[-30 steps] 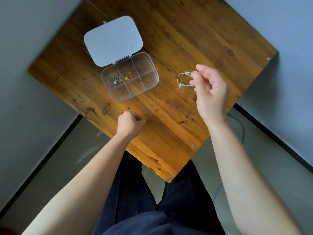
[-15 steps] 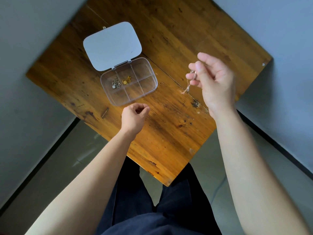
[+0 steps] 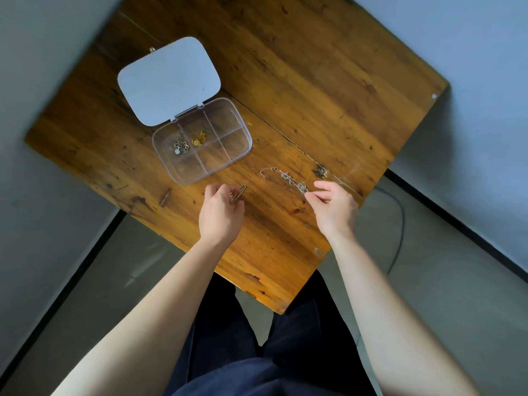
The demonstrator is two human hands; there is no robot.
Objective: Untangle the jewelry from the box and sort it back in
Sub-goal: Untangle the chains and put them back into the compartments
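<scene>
A wooden table [image 3: 300, 67] stands cornerwise, and on it a clear plastic box [image 3: 202, 141] sits open, its white lid [image 3: 169, 81] thrown back flat toward eleven o'clock. The box is split into six compartments. A little heap of silver jewelry [image 3: 181, 145] lies in the far left one, and a small gold piece [image 3: 198, 139] lies in the far middle one just beside it; the other four look bare.

At about four o'clock from the box, near it but apart, a thin silver chain [image 3: 285, 177] is stretched across the wood, with a knotted tangle along its middle. Its right end is pinched between the thumb and forefinger of the right hand [image 3: 334, 205], the other fingers loosely curled.

The left hand [image 3: 220, 211] hovers at six o'clock from the box, fingers bent in close together around a safety pin [image 3: 238, 192], whose free end pokes out toward the box. Whether the pin touches the table I cannot tell.

Below the table edge are dark trousers [image 3: 257, 338] and a grey floor [image 3: 428, 295].
</scene>
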